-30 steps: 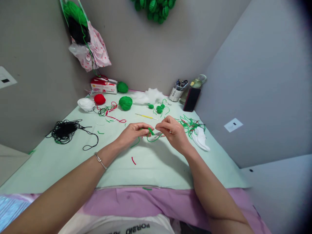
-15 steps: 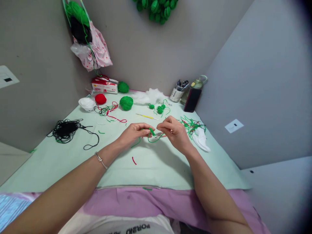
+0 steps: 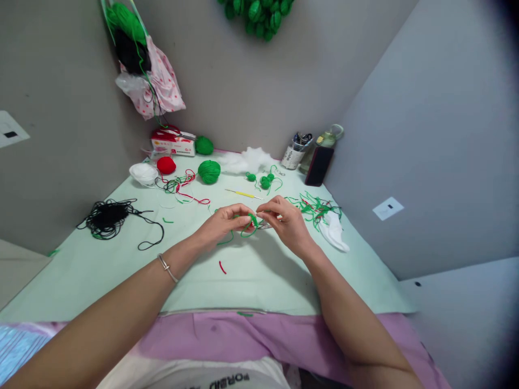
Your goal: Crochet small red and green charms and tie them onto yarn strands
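My left hand is closed on a small green crocheted piece, held by thumb and fingers above the middle of the table. A loop of green yarn hangs below that piece, and a loose tail trails under the hand. Close on the right, my right hand pinches thumb and forefinger together at the piece's edge; what lies between the tips is too small to make out. Scissors lie behind, partly covered by my right hand. A yellow-handled crochet hook rests on the table beyond both hands.
Green balls of yarn, a red ball and a white one sit at back left. Black yarn lies left. White stuffing, a pen cup and a phone stand behind; yarn scraps lie right.
My right hand has moved slightly left, closer to the green piece. The yarn loop beneath has drawn in from the right. My left hand stays nearly in place.
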### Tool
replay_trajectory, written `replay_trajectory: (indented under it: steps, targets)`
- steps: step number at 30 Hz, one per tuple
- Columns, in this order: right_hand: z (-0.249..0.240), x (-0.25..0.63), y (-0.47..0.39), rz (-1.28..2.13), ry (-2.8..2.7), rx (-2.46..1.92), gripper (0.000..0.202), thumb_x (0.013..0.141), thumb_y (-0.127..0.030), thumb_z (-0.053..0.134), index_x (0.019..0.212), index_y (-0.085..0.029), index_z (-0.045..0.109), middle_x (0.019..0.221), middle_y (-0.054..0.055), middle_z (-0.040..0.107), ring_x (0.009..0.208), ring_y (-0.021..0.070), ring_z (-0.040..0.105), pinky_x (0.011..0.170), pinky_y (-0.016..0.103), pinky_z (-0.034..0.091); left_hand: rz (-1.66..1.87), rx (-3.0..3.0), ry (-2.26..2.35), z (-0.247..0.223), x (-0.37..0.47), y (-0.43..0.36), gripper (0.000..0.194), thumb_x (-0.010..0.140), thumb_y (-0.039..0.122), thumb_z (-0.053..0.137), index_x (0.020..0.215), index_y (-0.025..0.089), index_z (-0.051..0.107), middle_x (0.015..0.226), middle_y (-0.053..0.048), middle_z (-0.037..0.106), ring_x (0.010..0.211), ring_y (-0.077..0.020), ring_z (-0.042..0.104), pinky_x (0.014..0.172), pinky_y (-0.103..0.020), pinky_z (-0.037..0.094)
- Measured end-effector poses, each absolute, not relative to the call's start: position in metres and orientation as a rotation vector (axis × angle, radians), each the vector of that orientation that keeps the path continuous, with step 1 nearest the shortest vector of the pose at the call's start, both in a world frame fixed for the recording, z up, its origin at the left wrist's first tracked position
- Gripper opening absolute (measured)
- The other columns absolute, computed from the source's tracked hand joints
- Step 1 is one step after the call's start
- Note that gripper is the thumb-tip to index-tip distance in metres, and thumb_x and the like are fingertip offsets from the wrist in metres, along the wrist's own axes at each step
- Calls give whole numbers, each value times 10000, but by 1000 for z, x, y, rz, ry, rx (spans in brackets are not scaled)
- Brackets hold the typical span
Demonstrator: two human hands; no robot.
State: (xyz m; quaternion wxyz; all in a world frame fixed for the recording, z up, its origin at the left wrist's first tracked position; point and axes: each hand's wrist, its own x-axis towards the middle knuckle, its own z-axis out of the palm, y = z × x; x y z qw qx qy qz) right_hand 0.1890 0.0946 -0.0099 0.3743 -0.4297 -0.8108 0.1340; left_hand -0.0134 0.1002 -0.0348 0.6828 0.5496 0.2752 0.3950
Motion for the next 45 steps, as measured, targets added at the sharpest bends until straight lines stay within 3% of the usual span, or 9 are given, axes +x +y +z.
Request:
replay_trajectory:
  steps: [8,15,19,24,29,32,38,41,45]
  targets:
    - [-18,177,90,524,-2063,-1023,194,934,-147,505,1016,-226,662,912,38,650,774,147,614,692,264,466,850,1129,675,-35,-11,99,263,783,359,729,869,148,597,811,-11,663,799,-172,681,819,-323,487]
    - [-17,178,91,447,-2085,-1130,131,918,-181,549,934,-214,675,853,33,625,725,142,589,651,256,442,868,1128,697,-35,-9,99,279,753,356,757,835,145,594,748,-13,674,754,-173,672,770,-319,474]
    - [-16,177,88,521,-2096,-1051,161,952,-186,500,1011,-215,648,899,36,647,753,136,602,677,250,454,870,1164,703,-36,-10,101,276,745,355,764,824,141,607,779,-32,690,768,-176,668,777,-320,470]
    - [-15,175,84,322,-2275,-1028,166,970,-207,493,1039,-213,644,884,39,634,749,134,584,665,245,422,853,1164,746,-36,-10,99,276,738,362,754,820,149,598,788,-12,671,783,-176,680,806,-317,465]
    - [-16,174,84,160,-2313,-1013,217,985,-236,460,953,-222,674,941,57,636,709,123,581,585,244,394,836,1280,866,-38,-8,97,170,721,269,697,766,167,569,698,16,639,696,-139,620,673,-250,422]
    - [-13,170,81,363,-2137,-867,189,970,-268,488,939,-222,669,1039,84,626,761,135,614,633,266,465,846,1352,873,-40,-8,98,155,701,236,674,761,179,544,713,16,641,655,-122,571,614,-233,375]
    - [0,171,78,1338,-1617,-792,170,953,-370,528,885,-216,543,692,-4,644,561,144,648,522,263,500,793,1411,932,-40,-10,99,181,734,279,656,756,194,498,652,31,616,571,-106,491,532,-231,260]
    - [8,181,83,1321,-1436,-770,158,921,-349,591,869,-205,551,541,-68,526,589,137,658,614,258,519,819,1449,957,-39,-12,101,164,734,289,663,765,189,537,681,30,620,600,-109,496,564,-239,287]
    - [18,202,95,1042,-1223,-741,150,889,-343,624,851,-213,558,523,-89,432,658,124,655,713,258,534,848,1403,918,-37,-13,102,183,708,287,691,764,183,551,731,3,657,731,-153,598,660,-259,359]
